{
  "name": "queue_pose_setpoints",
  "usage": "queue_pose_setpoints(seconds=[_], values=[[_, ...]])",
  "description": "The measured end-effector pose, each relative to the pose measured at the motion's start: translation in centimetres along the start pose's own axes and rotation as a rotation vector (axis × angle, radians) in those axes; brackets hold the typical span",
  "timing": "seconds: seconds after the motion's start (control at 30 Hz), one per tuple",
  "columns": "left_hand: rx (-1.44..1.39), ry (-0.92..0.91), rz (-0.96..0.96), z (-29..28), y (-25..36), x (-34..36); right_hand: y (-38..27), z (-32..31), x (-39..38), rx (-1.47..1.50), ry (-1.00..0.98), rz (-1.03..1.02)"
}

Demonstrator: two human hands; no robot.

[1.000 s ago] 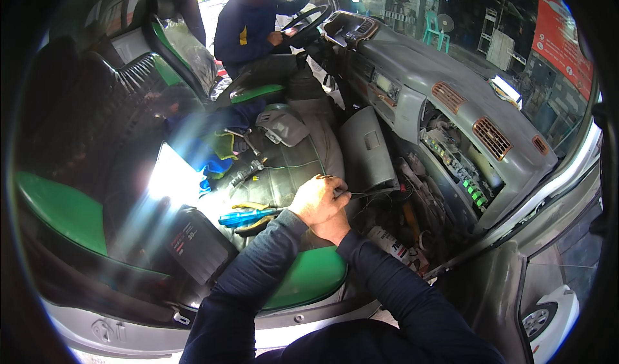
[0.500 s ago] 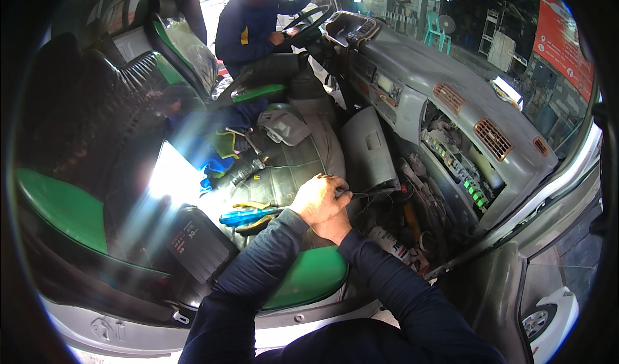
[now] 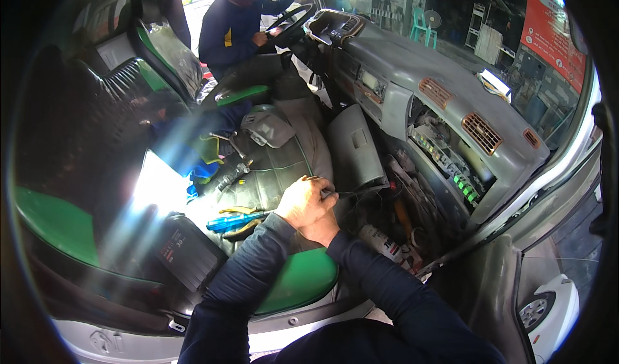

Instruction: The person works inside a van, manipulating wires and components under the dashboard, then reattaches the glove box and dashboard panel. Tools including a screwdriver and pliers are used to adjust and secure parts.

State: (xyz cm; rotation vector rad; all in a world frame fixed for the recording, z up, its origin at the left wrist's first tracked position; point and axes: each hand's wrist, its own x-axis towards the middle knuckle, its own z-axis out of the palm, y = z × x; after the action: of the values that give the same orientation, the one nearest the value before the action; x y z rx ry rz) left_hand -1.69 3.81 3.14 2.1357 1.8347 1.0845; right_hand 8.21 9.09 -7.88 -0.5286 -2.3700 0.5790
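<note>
My left hand (image 3: 300, 201) and my right hand (image 3: 321, 227) are pressed together above the seat's front edge, fingers closed in a pinch. A thin dark wire (image 3: 351, 192) runs out of the fingertips to the right. Another thin strand (image 3: 278, 168) trails left over the seat toward a small dark part with a connector (image 3: 232, 176). The right fingers are partly hidden behind the left hand. Close to my left wrist lie a blue-handled tool (image 3: 229, 223) and pliers with yellow and black handles (image 3: 238, 210).
A black case (image 3: 189, 253) rests on the seat at left. Beyond are a metal wrench (image 3: 236, 146) and a grey plastic cover (image 3: 269, 127). A glove box panel (image 3: 354, 146), an exposed fuse block (image 3: 454, 174) and a white can (image 3: 380, 240) are at right. Another person (image 3: 229, 29) sits behind the steering wheel.
The whole view has shifted a little, so the cab and my hands appear slightly farther left. Both hands keep their closed pose at the wire.
</note>
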Motion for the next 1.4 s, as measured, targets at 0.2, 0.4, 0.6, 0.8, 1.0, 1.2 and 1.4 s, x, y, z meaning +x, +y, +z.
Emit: queue_pose_setpoints(seconds=[0.2, 0.4, 0.6, 0.8, 1.0, 1.2, 1.4], values=[[-0.002, -0.005, -0.016, 0.0, 0.1, -0.1, -0.1, 0.9, 0.7, 0.071, 0.162, -0.052], [-0.011, 0.008, -0.012, 0.2, -0.2, 0.1, 0.3, 0.6, 0.3, 0.001, 0.034, -0.037], [-0.007, 0.014, 0.005, 0.3, -0.3, 0.0, -0.2, 0.2, 0.3, 0.032, 0.056, -0.041], [0.022, 0.038, 0.029, 0.1, -0.1, -0.2, -0.3, 0.5, 0.2, -0.023, 0.206, -0.069], [-0.002, 0.046, -0.005, 0.3, -0.1, -0.2, -0.6, 3.0, 2.0, -0.944, 0.506, -0.081], [-0.01, 0.038, -0.024, 0.5, -0.2, -0.2, 0.4, 2.6, 0.9, -0.839, 0.308, -0.047], [-0.015, 0.023, -0.04, 0.3, -0.1, -0.2, 1.7, 1.9, 0.0, -0.245, 0.18, -0.175]])
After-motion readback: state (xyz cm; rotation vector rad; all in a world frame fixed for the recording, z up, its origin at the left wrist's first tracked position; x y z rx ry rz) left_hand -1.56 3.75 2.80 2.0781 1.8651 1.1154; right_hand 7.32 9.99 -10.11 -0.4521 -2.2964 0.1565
